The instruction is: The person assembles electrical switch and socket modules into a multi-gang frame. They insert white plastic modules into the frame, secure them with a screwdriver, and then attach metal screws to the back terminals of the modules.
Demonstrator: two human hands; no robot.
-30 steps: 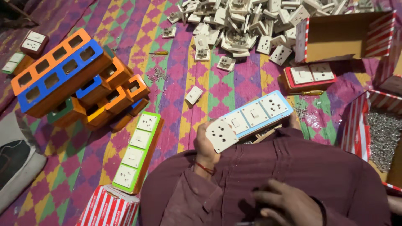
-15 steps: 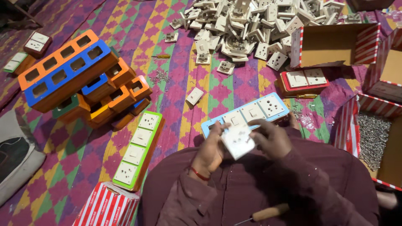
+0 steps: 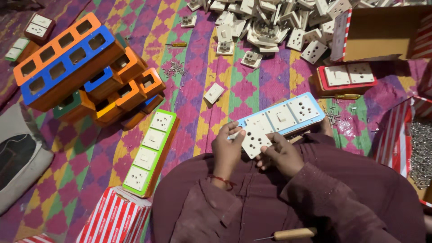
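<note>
Just below the centre of the view, both hands close on one white socket module (image 3: 254, 142), a small square plate with round pin holes. Left hand (image 3: 226, 150) pinches its nine o'clock edge, fingers curled over the top; right hand (image 3: 282, 155) grips its four o'clock corner from beneath. Neither hand is spread wide; each is narrowed onto the plate.

At one o'clock from the module, touching or nearly touching its upper edge, lies the blue-framed switch board (image 3: 288, 116), its long axis running from seven o'clock up to one o'clock. Its near, lower-left end sits right by the left hand's fingertips, so that hand is nearer to the open end of the frame.

Farther out, at nine o'clock, a green-framed board (image 3: 150, 150) lies on the patterned floor cloth (image 3: 198, 72). At ten o'clock a stack of orange and blue empty frames (image 3: 76, 67) is piled. At twelve o'clock sits a heap of loose white modules (image 3: 274, 22), at two o'clock a red-framed board (image 3: 346, 77) and a cardboard box (image 3: 382, 31). A wooden-handled tool (image 3: 292, 234) rests on the lap at six o'clock.
</note>
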